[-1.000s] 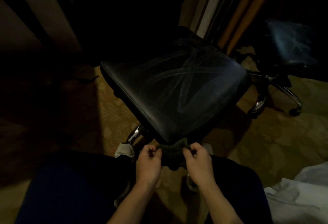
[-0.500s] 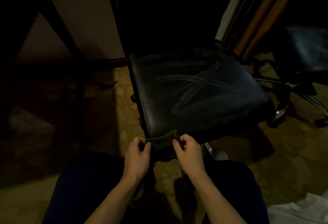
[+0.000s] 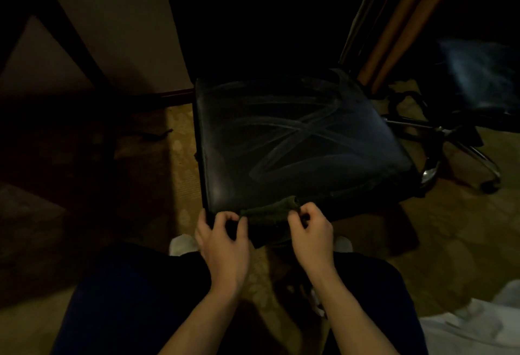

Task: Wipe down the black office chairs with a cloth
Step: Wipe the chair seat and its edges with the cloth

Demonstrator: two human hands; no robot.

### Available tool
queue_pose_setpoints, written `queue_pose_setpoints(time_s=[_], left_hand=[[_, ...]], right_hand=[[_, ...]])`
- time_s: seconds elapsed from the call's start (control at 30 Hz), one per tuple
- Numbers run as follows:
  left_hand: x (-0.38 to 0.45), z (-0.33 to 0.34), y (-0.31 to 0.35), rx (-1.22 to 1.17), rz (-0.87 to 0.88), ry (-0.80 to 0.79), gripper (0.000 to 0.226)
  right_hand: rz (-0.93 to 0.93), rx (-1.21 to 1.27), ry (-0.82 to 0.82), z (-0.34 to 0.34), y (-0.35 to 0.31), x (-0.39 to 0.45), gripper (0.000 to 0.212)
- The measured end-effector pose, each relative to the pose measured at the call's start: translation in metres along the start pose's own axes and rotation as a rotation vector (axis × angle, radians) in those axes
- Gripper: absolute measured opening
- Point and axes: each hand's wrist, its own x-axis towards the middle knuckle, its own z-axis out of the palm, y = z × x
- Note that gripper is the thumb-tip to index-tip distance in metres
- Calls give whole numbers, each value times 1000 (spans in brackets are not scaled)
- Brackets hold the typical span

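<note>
cloth [image 3: 270,212] at the seat's [image 3: 295,141] six o'clock edge, pinched by my left hand [image 3: 223,238] and right hand [image 3: 312,232]; a loose pinch (dim light) could drop it.

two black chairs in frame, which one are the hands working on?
The near chair, centre frame: both hands, left and right, hold the cloth at its front edge. The other chair sits far right, untouched.
</note>
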Motion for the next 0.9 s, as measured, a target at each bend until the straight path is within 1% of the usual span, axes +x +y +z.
queue_pose_setpoints(time_s=[0.03, 0.13, 0.2, 0.23, 0.3, 0.33, 0.4, 0.47, 0.53, 0.6, 0.67, 0.77, 0.9], left_hand=[[-7, 7, 5, -34, 4, 28, 18], [-15, 20, 16, -193, -65, 128, 60], [-2, 23, 12, -236, -150, 191, 75], [5, 24, 7, -251, -214, 197, 80], [12, 25, 0, -297, -292, 170, 82], [12, 24, -1, -312, -294, 152, 81], [12, 20, -2, -310, -249, 109, 76], [14, 16, 0, -309, -195, 72, 74], [17, 11, -1, -307, -175, 44, 75], [18, 9, -1, -298, -180, 30, 76], [22, 7, -5, -283, -189, 31, 76], [29, -2, -12, -268, -193, 20, 78], [39, -15, -16, -216, -187, 26, 73]], right_hand=[[12, 34, 46, -11, 2, 2, 13], [36, 119, 190, -51, 13, 15, 16], [61, 132, 211, -70, 24, 27, 17], [70, 127, 231, -79, 33, 36, 16], [82, 115, 331, -98, 49, 57, 14], [73, 92, 372, -111, 59, 71, 14], [59, -13, 389, -139, 75, 100, 18], [86, -75, 336, -165, 92, 129, 21], [93, -37, 247, -181, 97, 144, 18], [61, 19, 203, -187, 95, 150, 20], [57, -2, 178, -188, 92, 147, 20], [40, -27, 194, -182, 87, 132, 19], [44, -42, 227, -168, 99, 113, 19]])
